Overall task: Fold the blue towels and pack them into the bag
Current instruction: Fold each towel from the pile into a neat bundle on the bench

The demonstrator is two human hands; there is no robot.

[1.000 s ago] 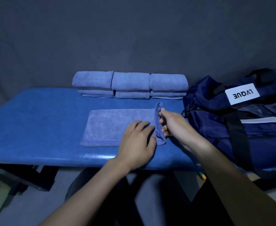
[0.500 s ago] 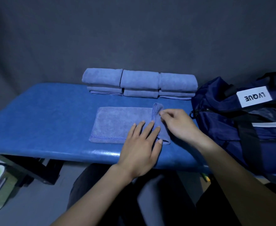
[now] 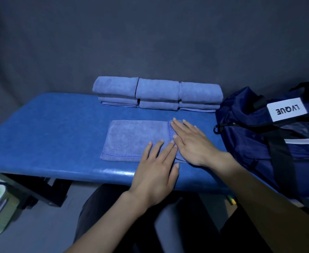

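Left hand (image 3: 155, 167) flat, fingers straight, pressing near edge of blue microfibre towel (image 3: 133, 138) lying on blue padded table (image 3: 46, 128). Right hand (image 3: 192, 141) flat, fingers spread, pressing towel's folded right end. Navy fabric duffel bag (image 3: 270, 143) just right.

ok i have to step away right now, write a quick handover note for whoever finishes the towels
Left hand: flat, fingers straight, pressing the near right part of the towel on the table.
Right hand: flat, palm down on that towel's right end, where a flap is folded over; nothing gripped.
Folded towels: three stacks side by side at the table's far edge.
Bag: dark blue, on the table's right end, beside the towel; whether it is open is unclear.
Done: the stacks are folded; the front towel is part-folded.
Left: finish this fold, then pack all the towels into the bag.
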